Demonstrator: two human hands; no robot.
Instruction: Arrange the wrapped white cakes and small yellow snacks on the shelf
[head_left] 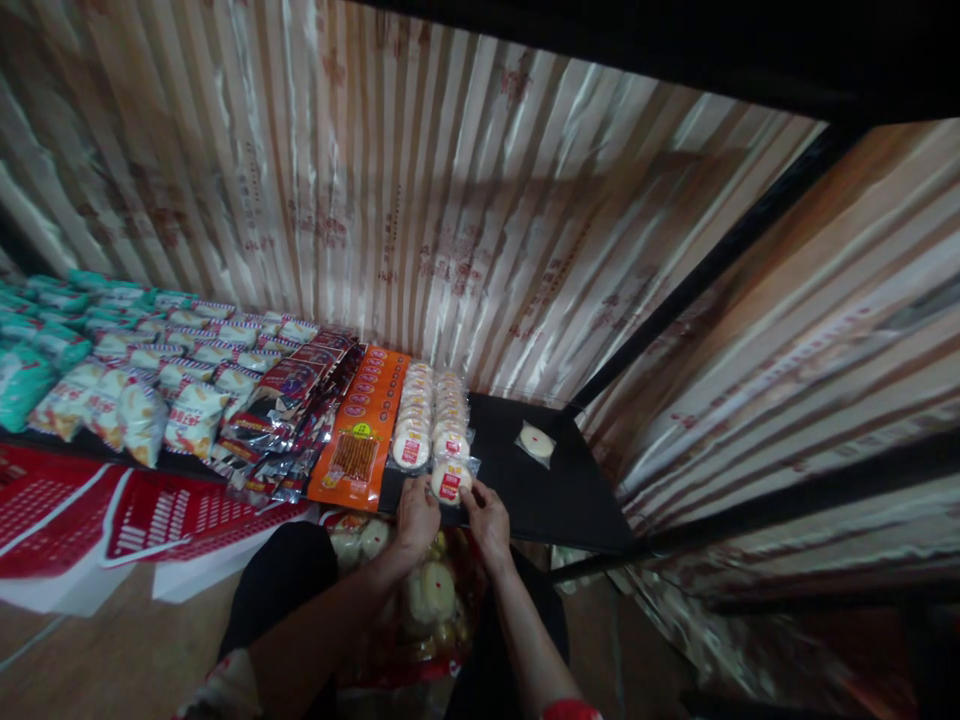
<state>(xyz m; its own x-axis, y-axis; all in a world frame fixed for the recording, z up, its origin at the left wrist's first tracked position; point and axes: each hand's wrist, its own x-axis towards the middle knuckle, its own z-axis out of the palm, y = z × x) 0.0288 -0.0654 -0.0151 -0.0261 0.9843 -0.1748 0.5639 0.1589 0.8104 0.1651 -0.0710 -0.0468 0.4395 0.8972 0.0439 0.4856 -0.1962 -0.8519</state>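
Note:
My left hand (pixel 417 520) and my right hand (pixel 485 520) meet at the front edge of a black shelf (pixel 555 490). Both pinch the nearest round white packet with a red label (pixel 450 482), at the front of the right-hand row of such packets (pixel 448 405). A second row of the same packets (pixel 412 415) lies just left of it. One lone round packet (pixel 536 441) rests apart on the bare right part of the shelf. Below my hands, on my lap, sits a bag with more round packets (pixel 427 600).
Left of the round packets lie orange snack packs (pixel 364 430), dark red shiny packs (pixel 289 405), white striped bags (pixel 172 385) and teal bags (pixel 34 335). Red and white price strips (pixel 97 520) front the shelf. Striped paper (pixel 420 190) covers the back wall.

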